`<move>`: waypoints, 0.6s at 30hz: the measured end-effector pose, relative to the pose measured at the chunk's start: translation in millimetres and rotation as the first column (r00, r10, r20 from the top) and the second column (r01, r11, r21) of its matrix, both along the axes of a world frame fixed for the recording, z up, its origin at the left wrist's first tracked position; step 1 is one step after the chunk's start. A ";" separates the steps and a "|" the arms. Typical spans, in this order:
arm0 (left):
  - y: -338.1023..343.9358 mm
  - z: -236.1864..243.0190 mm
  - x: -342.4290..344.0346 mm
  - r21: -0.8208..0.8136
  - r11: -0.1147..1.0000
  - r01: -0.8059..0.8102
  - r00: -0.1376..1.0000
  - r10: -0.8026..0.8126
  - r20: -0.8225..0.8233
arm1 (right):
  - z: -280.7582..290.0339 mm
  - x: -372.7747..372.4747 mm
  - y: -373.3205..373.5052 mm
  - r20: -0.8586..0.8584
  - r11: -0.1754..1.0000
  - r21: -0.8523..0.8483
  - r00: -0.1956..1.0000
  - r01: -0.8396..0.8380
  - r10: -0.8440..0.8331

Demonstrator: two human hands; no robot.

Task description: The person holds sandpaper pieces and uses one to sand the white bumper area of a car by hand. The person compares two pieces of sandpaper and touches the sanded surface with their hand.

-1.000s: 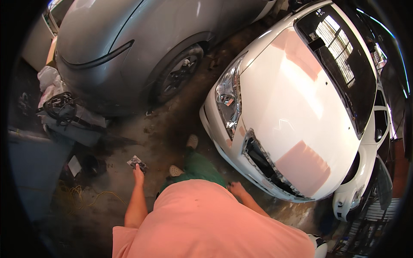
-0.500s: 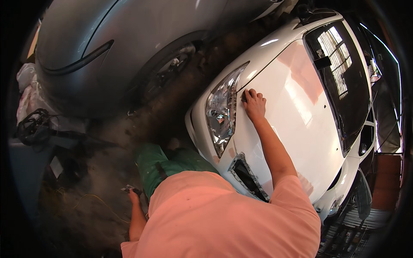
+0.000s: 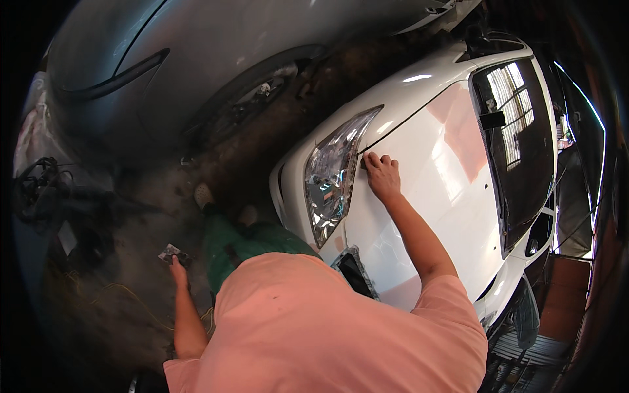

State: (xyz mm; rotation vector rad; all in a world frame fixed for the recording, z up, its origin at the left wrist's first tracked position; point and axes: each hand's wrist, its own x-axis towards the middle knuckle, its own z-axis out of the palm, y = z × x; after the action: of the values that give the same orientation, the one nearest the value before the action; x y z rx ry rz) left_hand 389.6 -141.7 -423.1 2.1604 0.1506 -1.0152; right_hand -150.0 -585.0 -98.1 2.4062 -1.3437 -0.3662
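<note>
My right hand (image 3: 382,175) rests on the front edge of a white car's hood (image 3: 419,190), beside the clear headlight (image 3: 331,177). Its fingers are bent and pressed down; a dark sliver shows under the fingertips, too hidden to name. Down at my left side, my left hand (image 3: 177,267) grips a small flat grey-and-white piece (image 3: 171,253) above the floor. Pinkish, dull patches (image 3: 458,128) mark the hood near the windshield. By my waist is the dark grille opening (image 3: 354,272), its rim rough.
A grey car (image 3: 196,65) with a dark wheel (image 3: 255,95) stands across a narrow gap. On the floor at left run a yellow cord (image 3: 134,300) and a tangle of dark cables (image 3: 42,183). The white car's windshield (image 3: 514,137) lies beyond the hood.
My right hand has slid slightly toward me along the hood edge by the headlight. My left hand has swung outward and forward, showing more of the flat piece. A shoe has come into sight.
</note>
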 end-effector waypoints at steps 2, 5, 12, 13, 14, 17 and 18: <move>-3.4 6.2 2.2 -0.002 1.000 -0.007 1.000 0.007 -0.015 | 17.4 -6.5 -25.6 -0.067 0.997 -0.037 0.995 0.072 -0.075; -2.1 8.5 -2.1 0.011 1.000 0.019 1.000 -0.019 0.003 | 12.1 -10.1 -19.6 -0.017 0.995 -0.060 0.996 0.081 -0.082; 29.2 -5.3 -37.3 0.007 1.000 0.029 0.999 -0.028 -0.045 | 19.0 -1.8 -30.0 0.035 0.991 -0.067 0.992 0.120 -0.117; 28.9 -4.0 -41.1 0.004 1.000 0.027 0.998 -0.027 -0.061 | 11.6 -0.9 -23.4 0.005 0.992 -0.079 0.995 0.096 -0.096; 28.3 -2.7 -42.3 0.016 0.998 0.062 0.996 -0.061 -0.061 | 2.3 -0.2 -12.9 -0.024 0.993 -0.091 0.997 0.071 -0.074; 46.2 -36.6 -39.3 0.009 0.997 0.080 0.996 -0.080 -0.041 | 1.7 -3.0 -12.7 -0.048 0.999 0.015 0.998 -0.039 0.040; 44.8 -40.3 -40.7 -0.023 0.999 0.049 0.998 -0.050 -0.035 | 14.8 -4.6 -26.1 -0.026 0.999 0.007 0.998 -0.052 0.052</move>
State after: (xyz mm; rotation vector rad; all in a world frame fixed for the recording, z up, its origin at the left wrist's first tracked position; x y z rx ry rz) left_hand 349.0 -97.0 -463.5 2.1363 0.1028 -1.0795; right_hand -154.5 -611.1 -83.3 2.4276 -1.2677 -0.3874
